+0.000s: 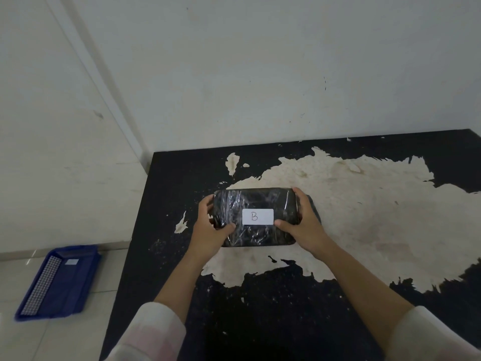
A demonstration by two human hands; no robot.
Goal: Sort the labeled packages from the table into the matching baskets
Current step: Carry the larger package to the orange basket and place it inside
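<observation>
A black package point(256, 201) wrapped in clear film, with a white label marked "B" point(257, 216), is held over the middle of the table point(286, 321). My left hand point(210, 227) grips its left end, thumb on top. At the right end my right hand point(303, 222) grips it the same way. A blue basket point(78, 282) with a small white label inside stands on the floor to the left of the table; what the label says is too small to read.
The table top is black with a large worn pale patch point(351, 204) across its middle and right. White walls meet in a corner behind the table's far left. Pale floor tiles point(65, 337) lie left of the table around the basket.
</observation>
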